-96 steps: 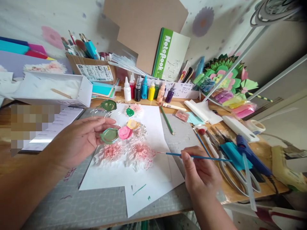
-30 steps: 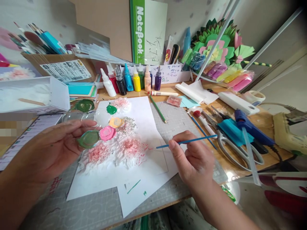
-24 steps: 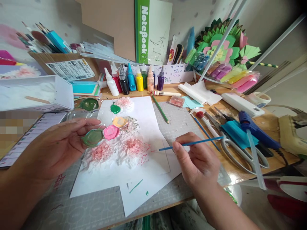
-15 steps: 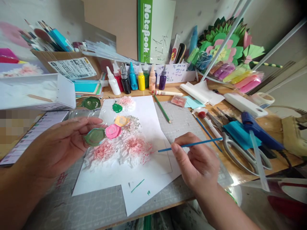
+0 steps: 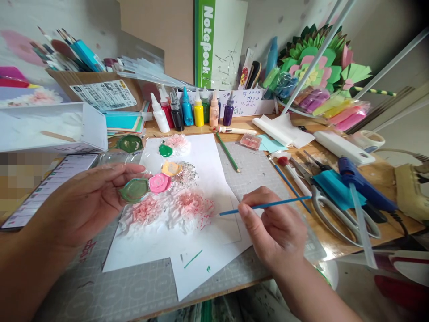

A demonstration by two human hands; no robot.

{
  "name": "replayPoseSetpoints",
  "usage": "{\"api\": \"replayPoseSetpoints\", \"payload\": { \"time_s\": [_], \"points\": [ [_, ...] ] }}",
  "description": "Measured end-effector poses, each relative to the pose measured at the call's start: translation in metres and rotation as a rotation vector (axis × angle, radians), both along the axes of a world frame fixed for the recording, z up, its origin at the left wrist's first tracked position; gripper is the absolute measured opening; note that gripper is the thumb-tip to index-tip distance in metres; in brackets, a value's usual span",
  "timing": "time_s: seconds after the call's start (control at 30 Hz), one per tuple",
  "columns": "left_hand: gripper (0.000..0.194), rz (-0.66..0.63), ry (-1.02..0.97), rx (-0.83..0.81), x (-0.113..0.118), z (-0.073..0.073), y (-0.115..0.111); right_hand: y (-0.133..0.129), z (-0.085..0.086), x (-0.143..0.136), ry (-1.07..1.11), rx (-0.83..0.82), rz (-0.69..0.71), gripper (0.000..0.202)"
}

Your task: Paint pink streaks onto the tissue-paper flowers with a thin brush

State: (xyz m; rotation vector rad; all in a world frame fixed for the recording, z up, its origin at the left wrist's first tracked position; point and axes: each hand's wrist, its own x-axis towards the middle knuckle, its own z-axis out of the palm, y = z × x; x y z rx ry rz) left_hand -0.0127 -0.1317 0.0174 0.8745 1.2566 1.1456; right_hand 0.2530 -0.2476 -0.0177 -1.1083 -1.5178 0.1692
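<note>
My left hand (image 5: 90, 190) holds a clear plastic paint palette by its edge. Its round wells carry dull green paint (image 5: 134, 190), pink paint (image 5: 160, 183), orange-yellow paint (image 5: 172, 168) and bright green paint (image 5: 165, 150). Pinched in my right hand (image 5: 271, 223) is a thin blue paintbrush (image 5: 284, 202), its tip just over the white paper (image 5: 140, 250). Pink and white crumpled-paper flowers (image 5: 191, 205) lie on this sheet, with small red-pink strokes beside the right one. The palette partly covers the upper flowers. A smaller white sheet (image 5: 187, 281) shows green marks near the front edge.
Paint bottles (image 5: 199, 112) stand in a row at the back. A green pencil (image 5: 228, 154) lies on the grey cutting mat (image 5: 253, 174). At right are scissors (image 5: 328, 219), a blue glue gun (image 5: 362, 183) and another brush. A phone (image 5: 50, 188) lies at left.
The brush tip has shifted slightly away from the red-pink strokes, to the right. Both hands keep their grip. The whole view has shifted very slightly.
</note>
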Motion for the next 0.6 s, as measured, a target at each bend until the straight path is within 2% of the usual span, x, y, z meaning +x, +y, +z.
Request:
{"api": "replayPoseSetpoints", "payload": {
  "time_s": [0.17, 0.47, 0.6],
  "points": [
    [0.032, 0.013, 0.006, 0.001, 0.0029, 0.0022, -0.0014, -0.0002, -0.0051, 0.0024, 0.066, -0.031, -0.078, 0.015],
    [0.034, -0.002, 0.009, -0.004, 0.0027, 0.0017, 0.0002, 0.0003, 0.0006, -0.0012, 0.022, 0.005, -0.02, 0.015],
    [0.034, 0.012, 0.012, 0.004, 0.0041, 0.0033, -0.0011, -0.0005, -0.0047, 0.0005, 0.042, -0.003, -0.052, 0.015]
  ]
}}
